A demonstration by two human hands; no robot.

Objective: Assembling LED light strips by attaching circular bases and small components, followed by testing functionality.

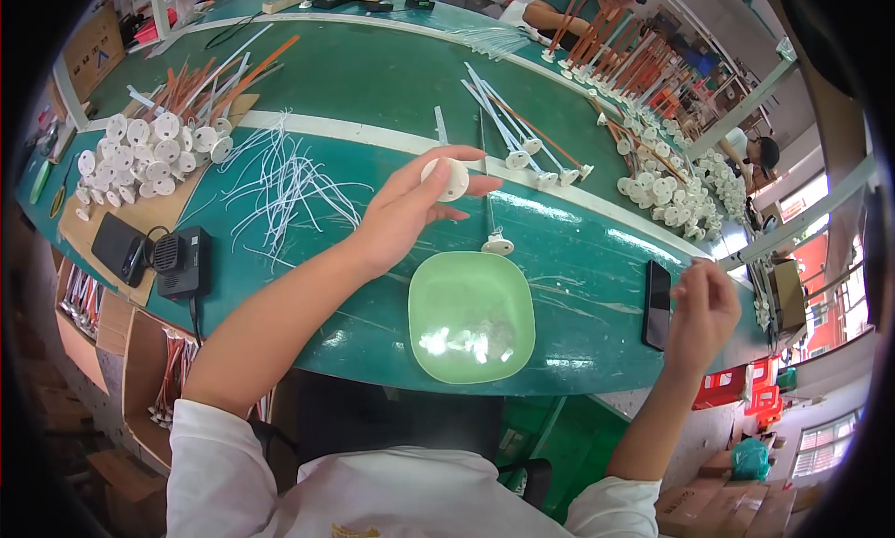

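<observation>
My left hand (406, 207) is closed on a round white disc (454, 180), pinched between thumb and fingers above the table's middle. Just behind the bowl, another small white disc piece (499, 245) with a thin stem lies on the green surface. Below my left hand stands a light green square bowl (427, 356), with something pale and glossy at its bottom. My right hand (706, 310) is raised at the right, fingers curled in; whether a small thing is between them is hidden. Close beside it lies a black phone (656, 305).
Many white-disc pieces with orange and white strips lie piled at left (149, 156). Loose white strands (289, 193) spread next to them, by a black device (184, 263). More pieces (527, 156) lie beyond the white divider (364, 137); a co-worker (569, 16) sits across.
</observation>
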